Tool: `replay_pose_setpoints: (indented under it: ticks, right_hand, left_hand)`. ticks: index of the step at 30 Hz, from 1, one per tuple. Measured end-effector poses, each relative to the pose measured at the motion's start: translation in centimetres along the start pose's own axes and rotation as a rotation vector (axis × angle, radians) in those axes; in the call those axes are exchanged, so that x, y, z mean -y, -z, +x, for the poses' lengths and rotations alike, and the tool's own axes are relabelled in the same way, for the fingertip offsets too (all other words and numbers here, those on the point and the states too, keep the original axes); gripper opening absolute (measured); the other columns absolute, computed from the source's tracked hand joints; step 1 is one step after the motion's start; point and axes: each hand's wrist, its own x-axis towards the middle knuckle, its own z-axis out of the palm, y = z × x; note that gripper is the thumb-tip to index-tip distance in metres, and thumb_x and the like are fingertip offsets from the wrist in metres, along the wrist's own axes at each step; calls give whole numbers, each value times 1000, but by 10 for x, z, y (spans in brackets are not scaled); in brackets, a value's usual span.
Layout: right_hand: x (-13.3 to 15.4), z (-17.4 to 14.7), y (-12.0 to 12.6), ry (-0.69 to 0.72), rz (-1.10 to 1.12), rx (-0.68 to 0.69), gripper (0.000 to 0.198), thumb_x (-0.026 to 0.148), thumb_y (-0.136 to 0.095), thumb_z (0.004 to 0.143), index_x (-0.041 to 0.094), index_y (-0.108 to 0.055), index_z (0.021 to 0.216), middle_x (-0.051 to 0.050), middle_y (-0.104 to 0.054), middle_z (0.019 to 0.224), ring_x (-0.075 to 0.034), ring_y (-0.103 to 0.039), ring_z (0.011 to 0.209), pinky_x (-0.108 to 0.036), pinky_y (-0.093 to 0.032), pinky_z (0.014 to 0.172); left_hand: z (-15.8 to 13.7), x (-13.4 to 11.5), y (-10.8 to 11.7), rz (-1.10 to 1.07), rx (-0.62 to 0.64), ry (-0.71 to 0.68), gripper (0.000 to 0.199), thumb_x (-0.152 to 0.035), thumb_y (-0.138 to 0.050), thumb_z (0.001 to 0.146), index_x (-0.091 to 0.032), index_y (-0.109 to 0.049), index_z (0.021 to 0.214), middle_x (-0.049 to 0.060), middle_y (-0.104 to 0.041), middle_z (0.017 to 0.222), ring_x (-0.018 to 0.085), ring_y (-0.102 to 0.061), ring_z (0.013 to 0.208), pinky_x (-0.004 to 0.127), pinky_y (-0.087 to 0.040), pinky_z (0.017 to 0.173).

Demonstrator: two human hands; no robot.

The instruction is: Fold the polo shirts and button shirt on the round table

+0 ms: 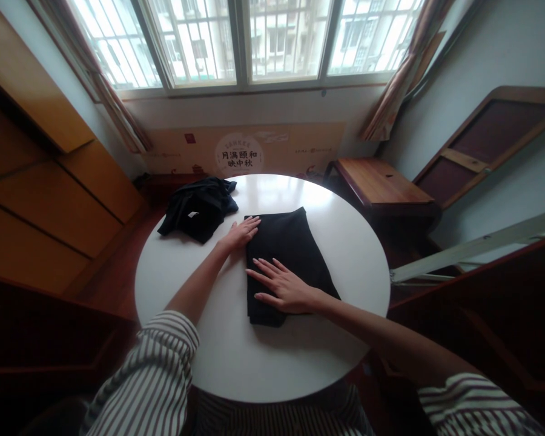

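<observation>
A folded black garment, perhaps trousers, lies flat on the round white table. Its left edge is straight and its right edge slants outward toward me. My left hand rests at the far left corner of the cloth, fingers stretched over the edge. Flat on the nearer half lies my right hand, fingers spread and pointing left. Neither hand grips the cloth. To the left, a crumpled dark garment with a small white label sits near the table's far left edge.
Past the table's far right side stands a low wooden table. Wooden cabinets line the left. Behind are a printed cardboard panel and a barred window with curtains. A pale bar reaches toward the table's right edge.
</observation>
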Motion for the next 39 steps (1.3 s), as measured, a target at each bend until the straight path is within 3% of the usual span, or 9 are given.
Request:
replay_pose_setpoints:
  ticks: [4,6,10,13,18,21,25,30,39]
  right_hand:
    - [4,-9,-1,-13,0,7,68,58,-37,101,26,-23,159,-9,-14,165,-24,-12,153,-49,-7,124]
    - [6,-10,-2,-26,0,6,67,58,-35,102,26,-23,159,-9,-15,165,-24,-12,153,-49,-7,124]
    - [13,-16,-8,-59,-1,-21,68,57,-36,101,24,-26,159,-11,-21,164,-26,-15,152,-50,-9,123]
    - [18,-24,-6,-57,11,-39,69,57,-37,101,21,-27,159,-10,-25,163,-27,-19,152,-51,-12,123]
    - [-5,-28,27,-119,36,-159,53,43,-26,106,18,-57,141,-10,-60,139,-22,-53,132,-39,-38,114]
    - [-34,-27,39,-250,-118,-242,55,41,-32,103,11,-51,144,-16,-51,148,-27,-44,140,-44,-34,117]
    - [-56,-39,23,-341,-274,-186,69,47,-40,98,5,-38,152,-20,-30,159,-31,-26,149,-49,-23,121]
    - [-46,-62,1,-387,-303,-239,68,49,-40,99,9,-37,154,-16,-26,161,-32,-20,151,-53,-23,120]
    - [-33,-82,-9,-382,-298,-289,66,48,-43,99,11,-39,154,-14,-26,162,-32,-20,151,-52,-26,120]
  left_hand:
    - [-1,-24,4,93,-51,42,47,-34,-28,105,-28,-42,149,5,-33,160,25,-25,150,64,-12,118]
    - [-3,-42,5,134,-83,-18,46,-33,-29,105,-26,-44,148,6,-36,159,25,-27,150,62,-12,120]
    - [-8,-74,-4,97,2,-245,51,-39,-26,105,-27,-32,155,4,-28,163,22,-21,152,48,-22,121]
    - [-10,-82,-15,116,73,-279,55,-44,-26,105,-28,-23,158,3,-20,165,22,-18,152,51,-19,121]
    - [-11,-79,-23,175,79,-281,57,-44,-23,105,-27,-18,159,3,-15,166,23,-14,153,56,-14,121]
    - [-13,-79,-23,181,90,-290,55,-43,-20,105,-29,-20,158,2,-15,166,23,-13,153,57,-14,121]
    - [-10,-81,-23,164,84,-272,55,-42,-21,105,-31,-19,159,2,-16,166,23,-14,153,58,-15,120]
    - [16,-91,-24,154,119,-213,57,-45,-23,104,-28,-19,159,5,-13,166,27,-12,153,62,-17,118]
    - [79,-113,-33,142,41,-114,58,-45,-19,103,-22,-25,157,8,-18,165,27,-16,153,63,-17,118]
